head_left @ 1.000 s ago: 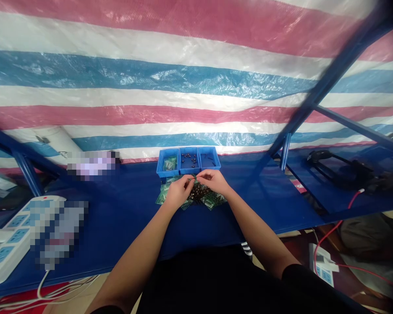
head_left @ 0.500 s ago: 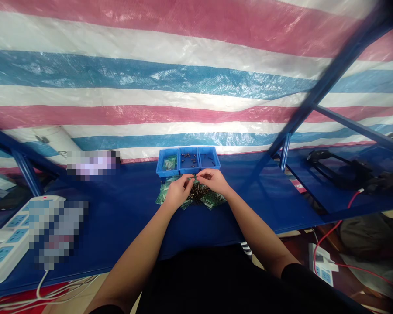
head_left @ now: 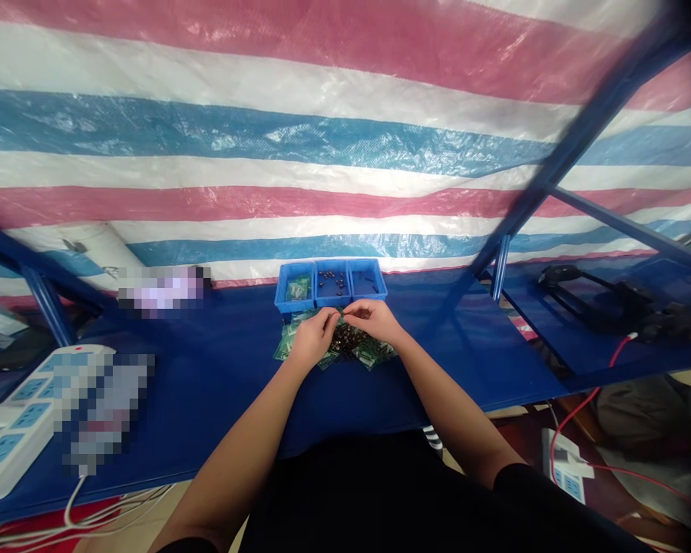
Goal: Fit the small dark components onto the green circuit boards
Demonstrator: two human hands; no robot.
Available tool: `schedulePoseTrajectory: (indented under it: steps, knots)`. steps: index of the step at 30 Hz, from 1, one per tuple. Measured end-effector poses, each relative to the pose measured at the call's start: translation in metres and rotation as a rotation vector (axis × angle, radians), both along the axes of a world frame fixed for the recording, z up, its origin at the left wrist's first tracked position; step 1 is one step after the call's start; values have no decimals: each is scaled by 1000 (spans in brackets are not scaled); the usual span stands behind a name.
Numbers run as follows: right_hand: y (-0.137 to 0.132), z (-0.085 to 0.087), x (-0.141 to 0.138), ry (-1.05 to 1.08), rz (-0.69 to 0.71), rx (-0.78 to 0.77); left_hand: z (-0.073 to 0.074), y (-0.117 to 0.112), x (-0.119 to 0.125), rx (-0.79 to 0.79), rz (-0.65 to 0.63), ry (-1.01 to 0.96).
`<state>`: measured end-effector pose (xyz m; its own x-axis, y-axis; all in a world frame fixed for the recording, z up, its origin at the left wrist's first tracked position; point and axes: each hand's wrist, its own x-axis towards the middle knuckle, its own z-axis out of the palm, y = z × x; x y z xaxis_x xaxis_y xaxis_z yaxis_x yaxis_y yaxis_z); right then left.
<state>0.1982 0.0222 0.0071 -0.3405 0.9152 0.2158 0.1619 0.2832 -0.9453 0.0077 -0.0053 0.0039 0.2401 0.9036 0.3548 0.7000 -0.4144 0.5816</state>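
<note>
My left hand (head_left: 312, 338) and my right hand (head_left: 371, 319) meet fingertip to fingertip over a pile of small green packets (head_left: 370, 355) and dark little parts (head_left: 345, 338) on the blue table (head_left: 219, 369). Both hands are closed in a pinch on a small green packet (head_left: 338, 313) held between them. Just behind the hands stands a blue tray with three compartments (head_left: 330, 284): green packets on the left, dark small parts in the middle and on the right.
White power strips (head_left: 17, 415) lie at the table's left end, with cables hanging below. Blue metal frame posts (head_left: 500, 265) rise at right and left. A black device with a red cable (head_left: 604, 303) sits on the right. A striped tarp (head_left: 322, 138) hangs behind.
The hands stay over the pile, fingertips shifting slightly on the small packet. Nothing else has moved.
</note>
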Motion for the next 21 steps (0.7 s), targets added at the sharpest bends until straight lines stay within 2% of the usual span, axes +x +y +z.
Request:
schedulePoseTrajectory:
  steps: [10,21]
  knots:
    - [-2,6,0,2,-32,-11,-2,1,0,7,-4,-52]
    - [-1,-1,-2,38,-21,-7,-5,2,-1,-51,28,-54]
